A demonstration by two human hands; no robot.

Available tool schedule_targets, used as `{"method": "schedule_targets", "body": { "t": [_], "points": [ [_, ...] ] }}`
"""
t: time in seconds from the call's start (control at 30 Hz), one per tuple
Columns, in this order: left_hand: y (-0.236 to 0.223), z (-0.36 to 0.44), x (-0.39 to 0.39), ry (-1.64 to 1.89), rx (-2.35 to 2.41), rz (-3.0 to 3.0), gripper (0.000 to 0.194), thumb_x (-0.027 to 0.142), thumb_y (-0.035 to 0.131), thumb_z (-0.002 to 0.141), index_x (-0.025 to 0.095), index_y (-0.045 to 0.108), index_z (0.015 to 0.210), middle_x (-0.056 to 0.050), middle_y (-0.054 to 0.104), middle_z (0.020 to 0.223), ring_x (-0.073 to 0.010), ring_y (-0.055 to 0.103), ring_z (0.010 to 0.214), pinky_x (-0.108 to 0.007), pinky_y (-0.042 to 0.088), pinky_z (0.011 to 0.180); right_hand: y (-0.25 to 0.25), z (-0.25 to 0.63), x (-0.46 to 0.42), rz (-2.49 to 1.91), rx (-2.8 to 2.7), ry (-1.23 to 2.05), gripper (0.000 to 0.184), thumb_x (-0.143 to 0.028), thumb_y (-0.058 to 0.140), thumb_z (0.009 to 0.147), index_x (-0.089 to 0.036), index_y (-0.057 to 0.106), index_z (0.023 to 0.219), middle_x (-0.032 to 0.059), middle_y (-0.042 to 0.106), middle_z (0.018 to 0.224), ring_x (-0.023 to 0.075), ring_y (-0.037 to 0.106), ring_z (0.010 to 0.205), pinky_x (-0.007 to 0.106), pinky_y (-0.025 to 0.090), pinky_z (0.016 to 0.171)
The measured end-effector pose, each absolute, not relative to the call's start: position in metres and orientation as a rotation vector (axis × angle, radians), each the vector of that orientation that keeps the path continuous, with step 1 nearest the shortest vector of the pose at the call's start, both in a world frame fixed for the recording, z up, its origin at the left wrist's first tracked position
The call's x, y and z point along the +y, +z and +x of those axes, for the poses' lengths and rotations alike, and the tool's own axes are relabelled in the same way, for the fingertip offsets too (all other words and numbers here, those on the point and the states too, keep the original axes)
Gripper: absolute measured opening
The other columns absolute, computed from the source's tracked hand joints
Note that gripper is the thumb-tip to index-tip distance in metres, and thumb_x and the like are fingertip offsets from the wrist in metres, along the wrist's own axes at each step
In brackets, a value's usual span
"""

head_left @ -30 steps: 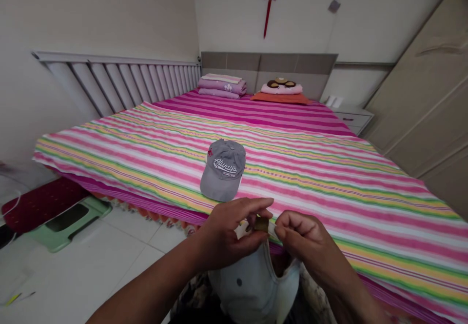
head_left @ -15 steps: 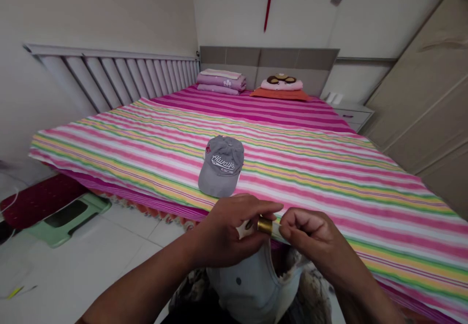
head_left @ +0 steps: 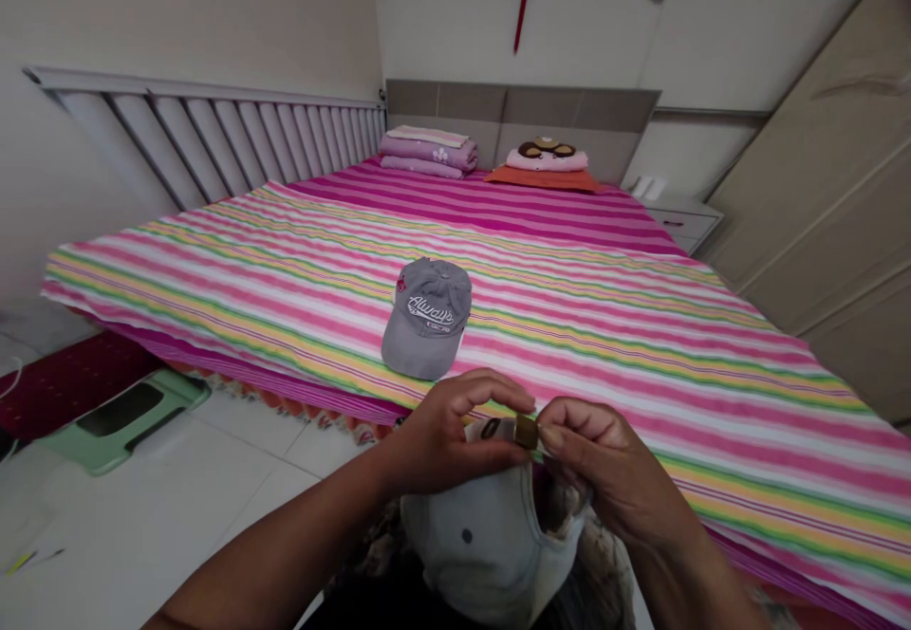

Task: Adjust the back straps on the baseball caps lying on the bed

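Observation:
A pale baseball cap (head_left: 484,545) rests on my lap with its back opening turned up and to the right. On its back strap sits a brass-coloured buckle (head_left: 526,432), beside a dark oval eyelet. My left hand (head_left: 445,435) grips the strap from the left, thumb below and fingers curved above the buckle. Pinched fingers of my right hand (head_left: 602,445) meet the buckle's right side; the strap end there is mostly hidden by them. Beyond both hands, a grey baseball cap (head_left: 429,319) with white lettering lies on the bed.
The bed's striped sheet (head_left: 612,326) spreads in front of me. Folded purple bedding (head_left: 427,153) and a pink pillow stack (head_left: 547,163) lie by the headboard (head_left: 455,103). A green stool (head_left: 118,426) stands on the floor at left; a white nightstand (head_left: 683,222) is at far right.
My right fingers have come in against the buckle, and the pale strip seen between them earlier is now mostly covered. The buckle has turned slightly. The view has shifted a little.

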State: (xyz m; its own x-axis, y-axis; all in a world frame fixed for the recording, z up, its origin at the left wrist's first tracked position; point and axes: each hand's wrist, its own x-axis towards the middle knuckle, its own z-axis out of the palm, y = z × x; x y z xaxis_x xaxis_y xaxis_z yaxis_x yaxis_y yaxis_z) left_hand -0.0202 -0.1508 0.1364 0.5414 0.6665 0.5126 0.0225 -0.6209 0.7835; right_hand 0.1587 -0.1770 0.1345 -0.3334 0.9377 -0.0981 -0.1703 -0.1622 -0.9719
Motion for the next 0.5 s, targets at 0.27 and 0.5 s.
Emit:
{"method": "schedule_targets", "body": {
  "t": [0.27,0.5],
  "points": [
    [0.128,-0.024,-0.146,1.088,0.569,1.812,0.025,0.024,0.064,0.072,0.012,0.060,0.094,-0.009,0.064,0.087,-0.0154,0.059,0.080,-0.027,0.045,0.073,0.131,0.169,-0.177,-0.969,-1.255,1.694,0.035,-0.049,0.064,0.071,-0.014,0.061,0.079,-0.0007,0.055,0.056,0.0084,0.047,0.048,0.020,0.034,0.047],
    [0.127,-0.023,-0.144,1.064,0.558,1.741,0.024,0.023,0.064,0.071,0.013,0.059,0.091,-0.006,0.059,0.082,-0.0133,0.054,0.076,-0.026,0.043,0.070,0.123,0.162,-0.180,-0.986,-1.209,1.671,0.031,-0.042,0.067,0.070,-0.014,0.056,0.065,-0.0051,0.047,0.044,0.0055,0.039,0.041,0.020,0.028,0.045]
  ]
}}
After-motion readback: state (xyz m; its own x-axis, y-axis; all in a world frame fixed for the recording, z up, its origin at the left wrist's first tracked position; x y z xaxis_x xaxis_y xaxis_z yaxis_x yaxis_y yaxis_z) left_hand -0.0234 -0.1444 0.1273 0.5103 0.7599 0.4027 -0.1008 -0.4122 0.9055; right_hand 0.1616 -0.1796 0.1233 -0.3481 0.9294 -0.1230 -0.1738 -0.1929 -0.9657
